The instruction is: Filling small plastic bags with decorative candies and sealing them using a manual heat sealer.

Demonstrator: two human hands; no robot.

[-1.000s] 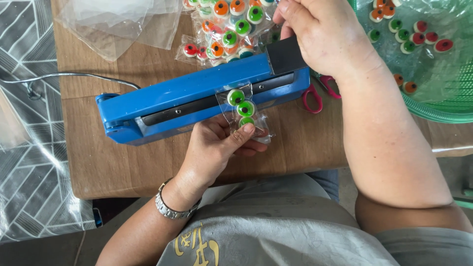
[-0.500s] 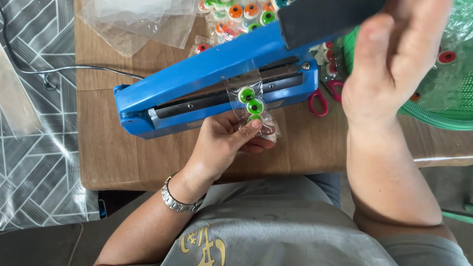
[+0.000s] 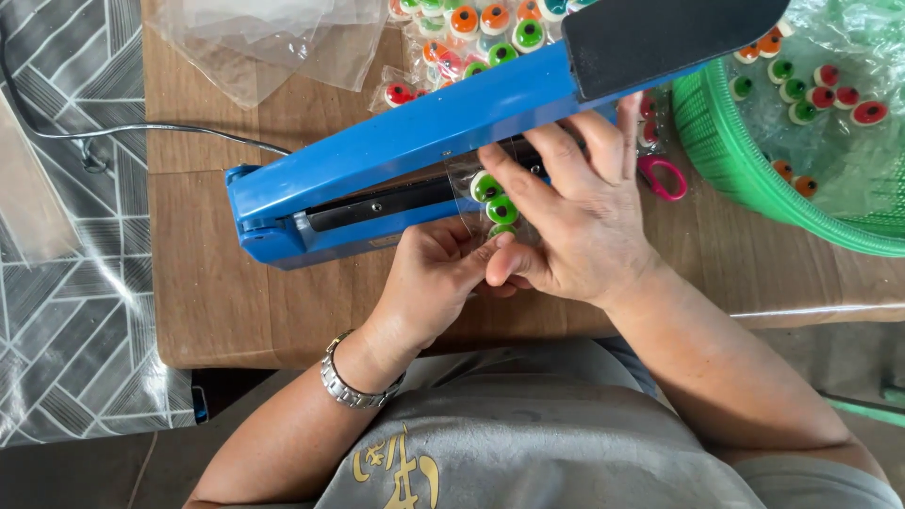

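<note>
Clear pouch (image 3: 490, 203) of green candies pinched by left hand (image 3: 438, 278) and right hand (image 3: 575, 221), green basket (image 3: 716, 132) holding more

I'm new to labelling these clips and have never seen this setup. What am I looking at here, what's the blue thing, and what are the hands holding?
The view comes from a camera on the person's head, looking down at a wooden table. The blue device is a hinged bar machine with its arm raised. Both the left hand and the right hand hold a small clear bag of green eye-like candies at its slot. Behind lie more filled bags, empty clear bags, pink scissors, and a green basket with loose candies.
</note>
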